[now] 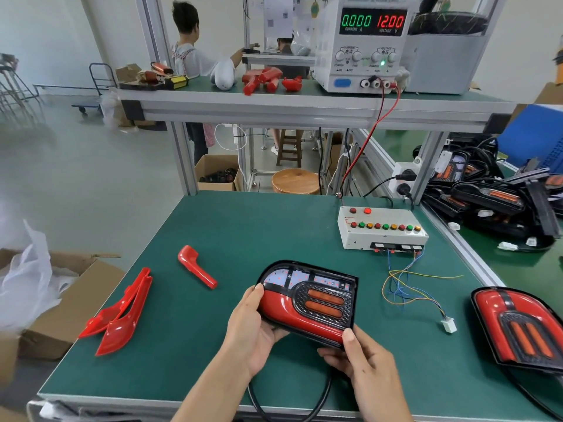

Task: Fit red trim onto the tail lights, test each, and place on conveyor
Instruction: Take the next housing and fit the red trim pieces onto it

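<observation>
Head view: left hand [254, 325] and right hand [362, 359] grip tail light [307, 303]

Pale grey floor [76, 166] and white walls; aluminium-framed bench with green mat [243, 233] — wooden stool [295, 181] behind (round seat).

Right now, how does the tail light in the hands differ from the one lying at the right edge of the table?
The held tail light is gripped by both hands, left hand and right hand; the right-edge tail light lies untouched. The held one's upper section is bare of red; the other's is red throughout. Both have two orange bars.
</observation>
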Demonstrator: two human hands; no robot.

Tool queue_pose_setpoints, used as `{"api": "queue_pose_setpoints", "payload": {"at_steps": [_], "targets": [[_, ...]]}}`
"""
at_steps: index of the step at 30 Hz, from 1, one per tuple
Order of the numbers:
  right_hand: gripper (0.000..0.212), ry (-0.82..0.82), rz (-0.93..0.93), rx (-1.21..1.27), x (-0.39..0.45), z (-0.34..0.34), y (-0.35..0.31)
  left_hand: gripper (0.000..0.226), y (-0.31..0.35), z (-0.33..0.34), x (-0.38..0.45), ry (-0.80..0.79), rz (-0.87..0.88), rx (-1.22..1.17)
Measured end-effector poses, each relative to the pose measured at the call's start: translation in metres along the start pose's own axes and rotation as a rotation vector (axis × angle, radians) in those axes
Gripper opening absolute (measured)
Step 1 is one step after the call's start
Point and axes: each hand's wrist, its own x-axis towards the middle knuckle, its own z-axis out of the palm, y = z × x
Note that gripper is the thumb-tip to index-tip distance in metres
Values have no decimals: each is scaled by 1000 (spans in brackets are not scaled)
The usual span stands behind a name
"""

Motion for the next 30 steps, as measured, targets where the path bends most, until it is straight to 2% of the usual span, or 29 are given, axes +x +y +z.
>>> {"api": "queue_pose_setpoints", "payload": {"at_steps": [4, 8, 17, 22, 24, 27, 28, 30], "targets": [[28, 6, -11, -41, -2, 1, 0, 35, 4, -3, -3, -56, -28, 26], [27, 40, -49, -73, -5, 3, 1, 38, 5, -5, -8, -110, 46, 121], [26, 55, -29, -93, -6, 3, -1, 25, -3, -11, -7, -77, 18, 46], [23, 75, 0, -64, -7, 3, -2, 26, 1, -9, -5, -43, -39, 49], [19, 69, 40, -25, -10, 4, -6, 43, 6, -6, -6, 6, -68, 163], [17, 52, 74, 32, -14, 7, -12, 64, 17, -6, -11, 51, -56, 455], [17, 45, 70, 36, -15, 9, -13, 65, 22, -9, -14, 64, -18, 573], [18, 51, 53, 35, -17, 13, -14, 50, 34, -16, -21, 118, 132, 880]]}}
